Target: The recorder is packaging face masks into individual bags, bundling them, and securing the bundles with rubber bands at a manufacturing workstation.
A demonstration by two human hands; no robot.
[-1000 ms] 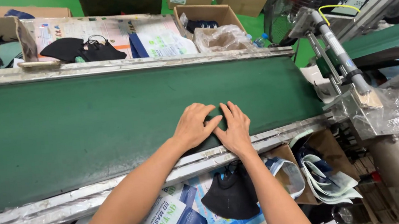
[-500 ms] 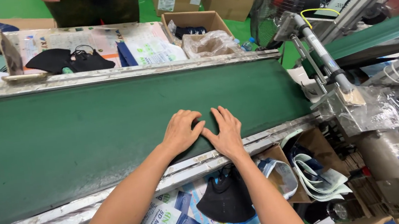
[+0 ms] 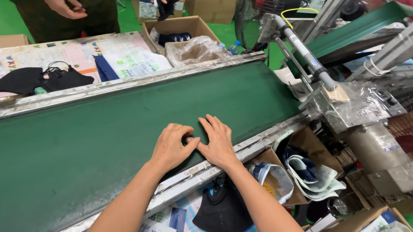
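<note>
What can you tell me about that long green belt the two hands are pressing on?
The green belt is a wide, flat conveyor band with a matte, slightly speckled surface that looks like rubber or coated fabric. It runs across the view, sloping up toward the right, between two worn silvery metal side rails. Its surface is mostly bare. The left hand and right hand rest palm-down side by side near its near edge, thumbs meeting; whether anything lies beneath them cannot be told.

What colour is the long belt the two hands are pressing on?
The conveyor belt is dark green, plain with no pattern. The head view shows it best.
</note>
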